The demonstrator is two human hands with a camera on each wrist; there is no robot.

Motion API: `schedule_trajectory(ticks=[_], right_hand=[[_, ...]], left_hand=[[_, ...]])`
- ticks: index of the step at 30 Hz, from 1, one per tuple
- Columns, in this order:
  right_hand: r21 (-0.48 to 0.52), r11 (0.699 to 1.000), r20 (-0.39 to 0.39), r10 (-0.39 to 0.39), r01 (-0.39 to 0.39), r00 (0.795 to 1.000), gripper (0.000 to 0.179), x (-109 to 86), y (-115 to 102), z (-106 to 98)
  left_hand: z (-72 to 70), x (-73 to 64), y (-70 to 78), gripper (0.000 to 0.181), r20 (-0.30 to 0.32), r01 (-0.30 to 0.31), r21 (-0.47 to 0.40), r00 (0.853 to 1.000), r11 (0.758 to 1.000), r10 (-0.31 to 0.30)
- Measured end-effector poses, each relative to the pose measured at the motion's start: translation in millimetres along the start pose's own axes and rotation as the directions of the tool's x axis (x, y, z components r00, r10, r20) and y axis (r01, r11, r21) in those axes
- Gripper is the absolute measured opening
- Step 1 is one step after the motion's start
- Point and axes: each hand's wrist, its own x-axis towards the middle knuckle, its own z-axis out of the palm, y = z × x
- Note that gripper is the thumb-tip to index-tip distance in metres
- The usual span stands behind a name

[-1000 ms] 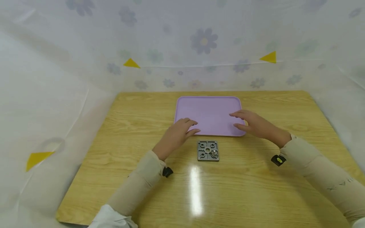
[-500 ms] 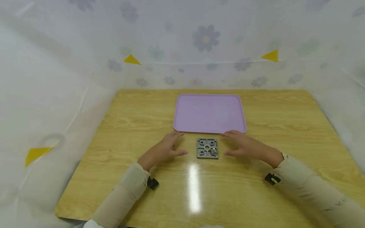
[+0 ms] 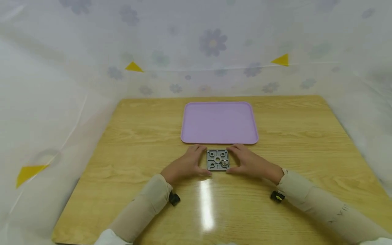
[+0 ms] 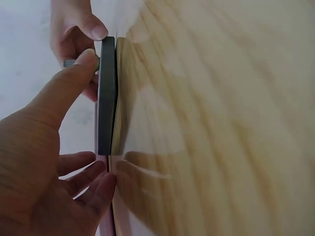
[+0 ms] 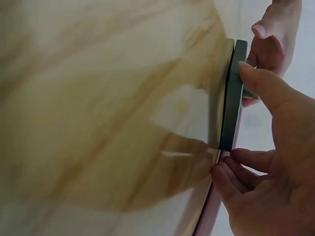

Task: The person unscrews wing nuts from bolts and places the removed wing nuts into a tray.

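A square grey metal plate (image 3: 217, 165) with round recesses and a central hole lies on the wooden table (image 3: 147, 132). On its right half sits a small silvery piece (image 3: 225, 163); in the left wrist view a threaded bolt end (image 4: 68, 63) sticks up. My right hand (image 3: 252, 162) spans the plate's right side, thumb at the near corner and fingertips at the far one. My left hand (image 3: 185, 164) frames the left side, its thumb a little off the near corner and its fingers at the far corner. Both hands' lower fingers are partly hidden.
A lilac tray (image 3: 218, 140) lies just behind the plate, near the back of the table. White flowered curtains (image 3: 162, 44) with yellow triangles (image 3: 134, 67) enclose the table on the back and sides. Glare shines on the table in front of the plate.
Both hands have drawn back from over the tray toward me and moved inward to the plate's two sides. The tray and plate stay in place; the head view has shifted slightly.
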Motion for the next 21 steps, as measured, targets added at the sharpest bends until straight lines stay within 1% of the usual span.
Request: schedule_trajectory(ticks=[5, 8, 10, 15, 18, 21], right_hand=[[0.014, 1.0, -0.012, -0.017, 0.017, 1.0, 0.09, 6.3, -1, 3], [0.027, 0.999, -0.003, -0.035, 0.035, 0.999, 0.09, 10.1, -3, 4], [0.031, 0.998, -0.001, -0.054, 0.054, 0.999, 0.089, 12.6, -5, 6], [0.013, 0.996, -0.01, -0.091, 0.091, 0.996, 0.087, 15.8, -6, 11], [0.002, 0.996, -0.021, -0.089, 0.089, 0.996, 0.086, 15.2, -7, 11], [0.0, 0.998, -0.032, -0.056, 0.056, 0.998, 0.086, 13.0, -9, 11]], left_hand=[[4.3, 6.6, 5.3, 0.102, -0.003, 0.002, 0.005, 1.0, 1.0, -0.002], [6.9, 10.5, 6.9, 0.098, -0.002, 0.008, 0.044, 1.0, 0.999, -0.008], [7.5, 11.2, 8.6, 0.095, -0.001, 0.012, 0.068, 1.0, 0.998, -0.012], [5.3, 9.9, 13.1, 0.084, -0.004, 0.0, 0.114, 1.0, 0.993, 0.0], [4.5, 11.6, 13.5, 0.081, -0.009, -0.025, 0.146, 1.0, 0.989, 0.027], [4.9, 13.9, 12.6, 0.08, -0.012, -0.047, 0.165, 0.999, 0.985, 0.05]])
